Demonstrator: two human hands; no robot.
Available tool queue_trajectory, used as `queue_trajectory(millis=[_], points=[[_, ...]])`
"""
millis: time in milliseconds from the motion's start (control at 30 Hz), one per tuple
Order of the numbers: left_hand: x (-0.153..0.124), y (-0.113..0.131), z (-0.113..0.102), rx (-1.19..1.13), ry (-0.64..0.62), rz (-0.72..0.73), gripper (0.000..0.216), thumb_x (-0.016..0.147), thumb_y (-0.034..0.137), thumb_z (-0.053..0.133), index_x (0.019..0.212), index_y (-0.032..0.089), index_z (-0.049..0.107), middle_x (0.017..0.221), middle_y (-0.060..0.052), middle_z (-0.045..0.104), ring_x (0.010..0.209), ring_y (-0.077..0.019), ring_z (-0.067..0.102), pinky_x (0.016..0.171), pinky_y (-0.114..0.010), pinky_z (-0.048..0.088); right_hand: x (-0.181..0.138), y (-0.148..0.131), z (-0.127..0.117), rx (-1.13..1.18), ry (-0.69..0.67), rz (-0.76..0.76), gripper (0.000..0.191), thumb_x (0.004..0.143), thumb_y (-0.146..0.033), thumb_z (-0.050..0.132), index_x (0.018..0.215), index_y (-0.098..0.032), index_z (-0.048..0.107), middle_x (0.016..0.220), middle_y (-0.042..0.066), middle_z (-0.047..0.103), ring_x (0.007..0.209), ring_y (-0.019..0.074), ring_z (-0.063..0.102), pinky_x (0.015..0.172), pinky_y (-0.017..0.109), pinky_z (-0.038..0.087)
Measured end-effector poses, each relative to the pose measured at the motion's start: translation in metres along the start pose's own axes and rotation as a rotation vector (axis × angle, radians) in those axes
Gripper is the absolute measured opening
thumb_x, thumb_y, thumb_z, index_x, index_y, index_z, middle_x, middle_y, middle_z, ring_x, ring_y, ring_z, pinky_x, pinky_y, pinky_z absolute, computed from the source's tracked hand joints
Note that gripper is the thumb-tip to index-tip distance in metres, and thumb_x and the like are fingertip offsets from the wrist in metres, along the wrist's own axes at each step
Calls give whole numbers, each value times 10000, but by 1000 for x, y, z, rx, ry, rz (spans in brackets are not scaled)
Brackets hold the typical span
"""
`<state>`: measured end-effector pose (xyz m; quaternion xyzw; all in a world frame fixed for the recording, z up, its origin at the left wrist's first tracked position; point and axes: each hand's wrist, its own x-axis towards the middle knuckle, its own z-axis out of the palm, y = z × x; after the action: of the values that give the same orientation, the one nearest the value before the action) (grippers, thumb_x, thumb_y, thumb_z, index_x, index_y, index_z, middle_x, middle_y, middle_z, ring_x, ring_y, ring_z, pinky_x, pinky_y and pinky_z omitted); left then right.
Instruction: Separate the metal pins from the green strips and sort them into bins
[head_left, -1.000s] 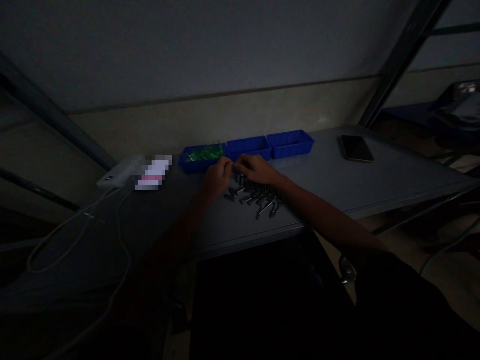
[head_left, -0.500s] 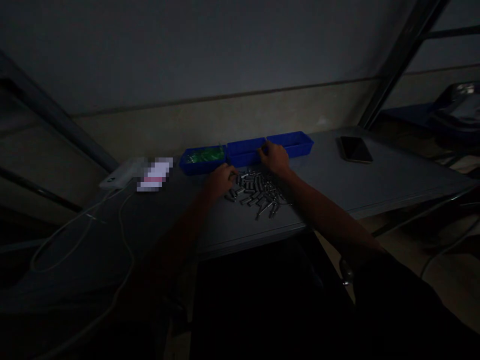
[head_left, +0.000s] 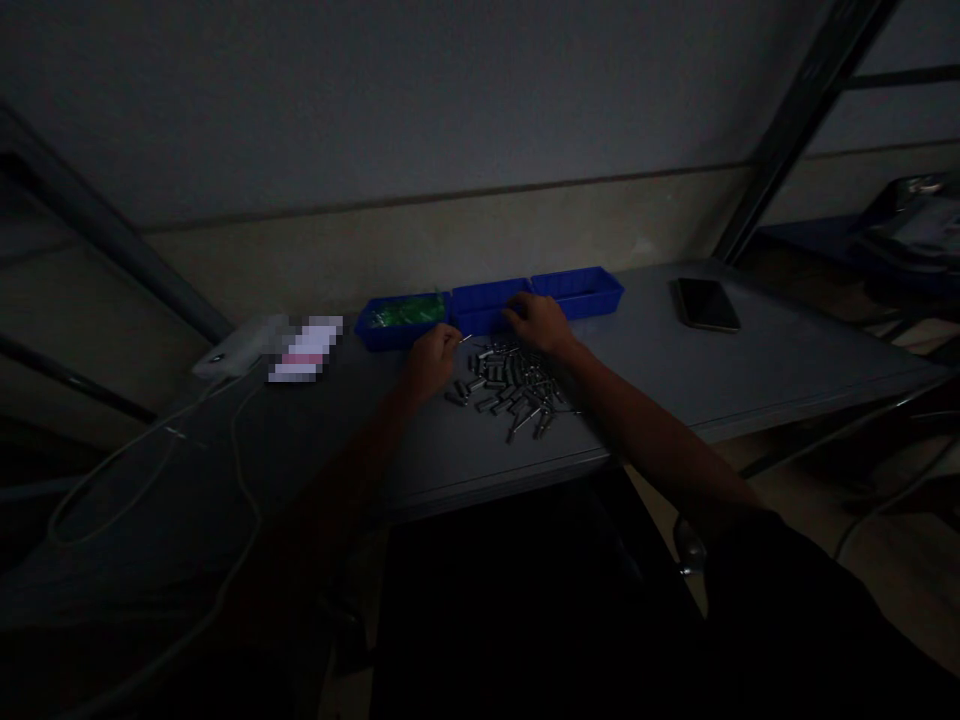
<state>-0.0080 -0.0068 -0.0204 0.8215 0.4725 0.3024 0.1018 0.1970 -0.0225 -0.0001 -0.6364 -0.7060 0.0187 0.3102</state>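
Observation:
My left hand point(head_left: 433, 360) is closed on a thin metal pin point(head_left: 466, 338), whose bright tip sticks out to the right of the fingers. It hovers at the left edge of a pile of small silvery metal cylinders and pins point(head_left: 510, 378) on the grey table. My right hand point(head_left: 538, 322) is at the front of the middle blue bin point(head_left: 480, 297), above the far side of the pile. Its fingers are bent together, and whatever they pinch is too dark and small to make out.
A left blue bin point(head_left: 367, 325) holds green plastic packaging point(head_left: 409, 311); a right blue bin point(head_left: 585, 280) adjoins the middle one. A dark phone point(head_left: 706, 303) lies on the table's right side. At left are a white box point(head_left: 240, 345), a blurred-out screen point(head_left: 306, 350) and loose white cables point(head_left: 238, 440).
My left hand has lifted slightly from the pile's edge, and a pin now shows in its fingers. My right hand has shifted a little left and down, nearer the pile.

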Motion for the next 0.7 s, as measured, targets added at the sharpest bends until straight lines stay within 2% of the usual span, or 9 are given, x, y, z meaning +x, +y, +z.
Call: queue_trajectory(millis=[167,267,567,700], points=[[-1,8,-6,-161,101,33,174,844,208,391,960,183,518,727,-7,606,685,-141,586,660,-249,451,-10,-27,-3,46,-175,-273,291,853,-331,493,1068,-176,614,830,43,673,737,165,587,692,257,397],[-2,10,-6,-217,150,72,141,847,193,404,947,192,504,675,9,575,646,-132,573,631,-241,443,-14,-37,-2,59,-222,-363,246,855,-274,482,1016,-160,628,836,45,663,724,151,558,678,245,367],[-2,12,-5,-249,190,128,152,835,184,448,984,188,482,582,46,504,566,-113,529,582,-226,409,-16,-37,-4,70,-170,-401,251,873,-297,441,953,-149,627,807,39,641,683,136,515,637,240,321],[-3,15,-6,-256,193,140,144,813,246,499,939,179,513,600,40,524,557,-104,514,556,-214,395,-14,-36,-2,89,-105,-339,311,898,-308,386,819,-131,629,727,33,610,641,127,495,615,244,308]])
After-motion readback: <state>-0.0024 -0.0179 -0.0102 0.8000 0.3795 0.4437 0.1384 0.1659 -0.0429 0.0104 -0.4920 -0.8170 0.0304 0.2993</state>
